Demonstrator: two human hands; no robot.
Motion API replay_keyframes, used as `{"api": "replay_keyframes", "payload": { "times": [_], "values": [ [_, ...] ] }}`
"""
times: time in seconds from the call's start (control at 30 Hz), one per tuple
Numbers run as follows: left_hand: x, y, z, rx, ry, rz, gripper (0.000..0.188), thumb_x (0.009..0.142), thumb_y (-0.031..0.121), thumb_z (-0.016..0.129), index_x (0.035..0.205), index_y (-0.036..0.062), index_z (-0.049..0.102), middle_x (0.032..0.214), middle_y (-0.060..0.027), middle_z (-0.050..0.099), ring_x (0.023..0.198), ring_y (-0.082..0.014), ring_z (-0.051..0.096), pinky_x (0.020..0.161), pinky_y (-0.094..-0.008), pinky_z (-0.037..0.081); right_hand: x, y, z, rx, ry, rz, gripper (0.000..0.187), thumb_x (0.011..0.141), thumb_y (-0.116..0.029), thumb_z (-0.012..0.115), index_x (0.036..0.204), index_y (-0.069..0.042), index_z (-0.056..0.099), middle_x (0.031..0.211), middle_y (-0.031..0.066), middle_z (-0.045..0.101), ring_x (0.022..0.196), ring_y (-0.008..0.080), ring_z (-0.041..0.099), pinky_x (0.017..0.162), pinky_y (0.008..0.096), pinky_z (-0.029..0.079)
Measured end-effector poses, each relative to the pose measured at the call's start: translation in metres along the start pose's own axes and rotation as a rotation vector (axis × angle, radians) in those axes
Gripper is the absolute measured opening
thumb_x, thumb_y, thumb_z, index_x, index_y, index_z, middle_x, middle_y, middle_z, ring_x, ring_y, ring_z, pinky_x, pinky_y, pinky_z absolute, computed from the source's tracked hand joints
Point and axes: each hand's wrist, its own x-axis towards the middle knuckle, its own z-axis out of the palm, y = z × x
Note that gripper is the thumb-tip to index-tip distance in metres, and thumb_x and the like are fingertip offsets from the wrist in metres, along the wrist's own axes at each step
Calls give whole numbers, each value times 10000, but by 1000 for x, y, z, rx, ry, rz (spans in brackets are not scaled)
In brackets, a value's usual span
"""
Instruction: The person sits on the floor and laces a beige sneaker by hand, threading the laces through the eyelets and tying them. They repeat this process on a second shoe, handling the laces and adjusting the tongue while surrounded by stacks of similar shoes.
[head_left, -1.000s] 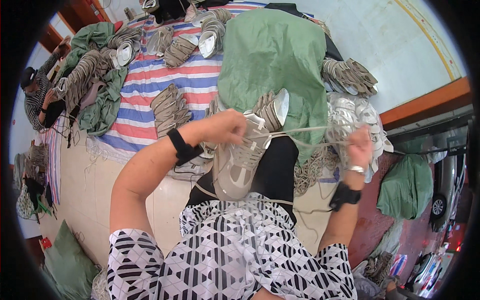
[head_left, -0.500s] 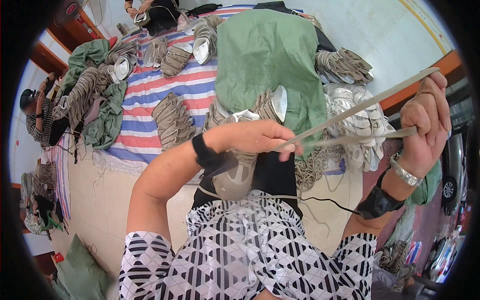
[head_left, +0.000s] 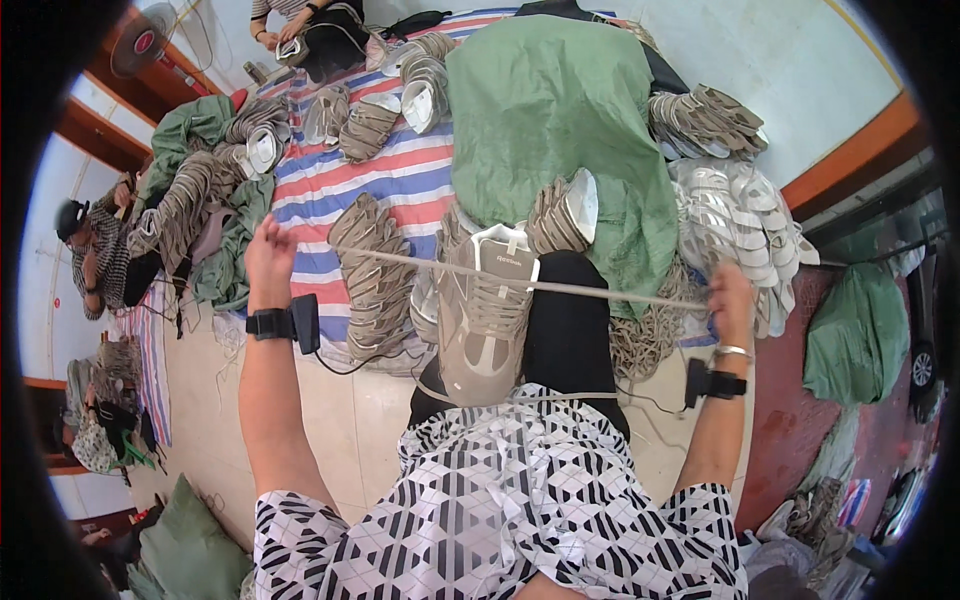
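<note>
A flat beige shoelace (head_left: 575, 290) is stretched nearly straight across the front of me, sloping slightly down to the right. At its left end my left hand (head_left: 270, 258) is closed on it, though the lace blurs close to the fingers. My right hand (head_left: 732, 295) grips the other end, its fingers somewhat smeared. Below the lace, a taupe shoe upper (head_left: 482, 335) lies on my thigh with its toe toward me and its white-lined collar away from me. Lacing shows across its front. Neither hand touches the upper.
Stacked taupe uppers (head_left: 370, 280) stand on the striped sheet (head_left: 400, 170). Beyond my knees lies a green cloth (head_left: 555, 110), with pale uppers (head_left: 740, 215) to its right. A heap of laces (head_left: 645, 345) lies beside my right knee. Other people (head_left: 300, 25) sit at the far side and left.
My hands have spread wide apart, the left swinging out to the left and the right coming down. The lace, doubled before, now spans between them as one line above the upper.
</note>
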Motion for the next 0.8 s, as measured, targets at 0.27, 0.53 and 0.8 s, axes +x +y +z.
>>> {"api": "replay_keyframes", "payload": {
  "times": [0.27,0.53,0.8],
  "values": [
    [-80,-89,38,776,-557,300,242,975,244,467,915,50,600,575,2,497,547,-102,517,480,-266,405,-95,-6,187,13,-573,-444,99,840,-57,585,917,-6,618,748,97,668,592,160,628,534,295,498],
    [-197,-135,66,1050,-835,751,149,945,130,497,902,3,560,818,-110,547,744,-249,545,682,-320,442,-127,-7,195,-588,-395,-754,105,814,-122,639,805,-36,580,770,131,625,727,327,621,645,405,487],
    [-200,-133,42,1135,-835,379,188,898,164,611,828,-9,627,694,-71,566,639,-152,533,589,-295,416,-128,5,204,-643,-404,-811,95,828,-127,607,813,-40,573,777,142,625,735,332,628,650,419,489]
  ]
}}
